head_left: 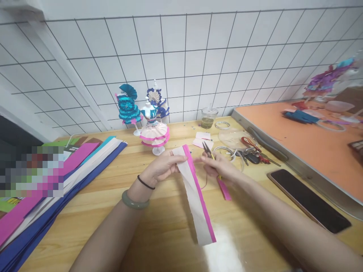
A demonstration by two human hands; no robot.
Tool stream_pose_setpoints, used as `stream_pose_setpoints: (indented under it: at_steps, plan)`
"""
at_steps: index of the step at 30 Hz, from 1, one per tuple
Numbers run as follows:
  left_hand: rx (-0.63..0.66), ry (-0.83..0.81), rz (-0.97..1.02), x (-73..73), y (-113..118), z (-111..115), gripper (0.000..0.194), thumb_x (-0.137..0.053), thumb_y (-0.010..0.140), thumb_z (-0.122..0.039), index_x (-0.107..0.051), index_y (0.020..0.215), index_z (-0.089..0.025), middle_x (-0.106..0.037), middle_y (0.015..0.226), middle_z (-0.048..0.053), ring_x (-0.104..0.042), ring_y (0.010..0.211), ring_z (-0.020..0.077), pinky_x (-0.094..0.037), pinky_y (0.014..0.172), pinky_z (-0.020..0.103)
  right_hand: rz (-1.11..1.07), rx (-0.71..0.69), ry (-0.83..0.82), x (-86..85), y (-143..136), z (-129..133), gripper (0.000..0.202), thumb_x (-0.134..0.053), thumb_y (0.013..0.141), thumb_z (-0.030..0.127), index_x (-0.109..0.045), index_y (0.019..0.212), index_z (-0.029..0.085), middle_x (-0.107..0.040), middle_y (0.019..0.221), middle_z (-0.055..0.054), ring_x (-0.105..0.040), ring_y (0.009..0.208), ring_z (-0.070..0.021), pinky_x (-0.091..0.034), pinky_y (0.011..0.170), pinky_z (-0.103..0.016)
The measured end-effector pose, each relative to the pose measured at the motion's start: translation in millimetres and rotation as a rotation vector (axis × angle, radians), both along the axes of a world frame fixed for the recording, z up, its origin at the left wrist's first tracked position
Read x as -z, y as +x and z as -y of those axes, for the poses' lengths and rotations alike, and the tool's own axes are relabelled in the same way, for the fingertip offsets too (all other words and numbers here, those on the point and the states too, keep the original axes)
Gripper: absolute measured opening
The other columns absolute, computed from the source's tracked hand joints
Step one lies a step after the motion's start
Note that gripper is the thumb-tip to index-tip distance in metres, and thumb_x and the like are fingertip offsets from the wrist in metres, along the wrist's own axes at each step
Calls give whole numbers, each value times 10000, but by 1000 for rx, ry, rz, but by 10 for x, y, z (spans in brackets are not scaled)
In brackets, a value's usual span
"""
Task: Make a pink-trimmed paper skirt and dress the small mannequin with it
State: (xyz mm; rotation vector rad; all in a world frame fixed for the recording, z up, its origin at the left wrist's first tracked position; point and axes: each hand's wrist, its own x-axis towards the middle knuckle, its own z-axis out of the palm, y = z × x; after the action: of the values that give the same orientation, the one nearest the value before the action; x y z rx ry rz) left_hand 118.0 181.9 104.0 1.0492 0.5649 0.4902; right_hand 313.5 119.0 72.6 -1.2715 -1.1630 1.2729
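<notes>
My left hand (167,166) pinches the upper end of a long white crepe paper strip (194,202) with a bright pink border down its right side. The strip hangs toward me over the wooden table. Just right of it, my right hand (217,164) is closed around small scissors (208,151), their dark pointed blades aimed up and away and a bit of yellow handle showing. Below that hand lies a short pink paper piece (224,189). Beyond both hands stands a mini dress form (154,130) in a white skirt with pink trim.
Folded crepe paper strips (85,166) lie at the left. Two more dressed forms, one with a teal dress (129,107), stand by the tiled wall. At the right are a phone (309,200), keys (253,155), a lidded glass cup (209,117) and a raised orange board (269,124).
</notes>
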Motion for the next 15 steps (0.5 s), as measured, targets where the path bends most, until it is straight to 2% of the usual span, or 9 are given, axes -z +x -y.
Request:
stream_pose_setpoints:
  at_steps: [3,6,8,11,13,15]
  plan:
    - [-24,-6,-18,-5,11,14,177,-713,688,-194,-659,815,-83,-710,773,85,-666,710,167,-524,735,304,-103,-148,-55,38,-140,175,431,-736,651,455,-382,719,217,-349,507,114,-258,391,-39,-192,389,-199]
    - [-45,-4,-65,-24,19,25,173,-731,668,-196,-655,775,-84,-703,739,76,-661,669,162,-530,696,293,-93,-157,-68,33,-169,187,454,-768,614,412,-379,753,225,-471,592,84,-403,434,-68,-275,399,-199]
    - [-63,-10,-73,-28,22,23,174,-736,661,-186,-658,780,-86,-702,747,73,-658,671,156,-532,690,283,-34,-95,-18,12,-148,159,429,-753,628,412,-385,749,228,-555,653,48,-513,515,-115,-352,438,-224]
    - [-72,-40,-89,-2,33,14,159,-730,666,-172,-660,775,-80,-695,722,67,-645,635,143,-532,650,268,117,50,128,10,-92,107,347,-722,663,387,-421,707,220,-620,715,0,-602,687,-173,-452,609,-290]
    - [-73,-67,-97,34,53,11,134,-720,671,-157,-659,763,-80,-687,691,57,-632,595,134,-531,616,264,186,119,176,52,-46,69,279,-698,685,368,-468,728,214,-651,799,-29,-618,781,-195,-461,715,-331]
    - [-78,-97,-105,70,79,16,116,-706,673,-130,-661,770,-84,-689,687,53,-634,587,135,-535,606,265,222,167,162,117,10,30,261,-691,681,366,-515,786,205,-662,912,-56,-619,832,-208,-457,749,-350]
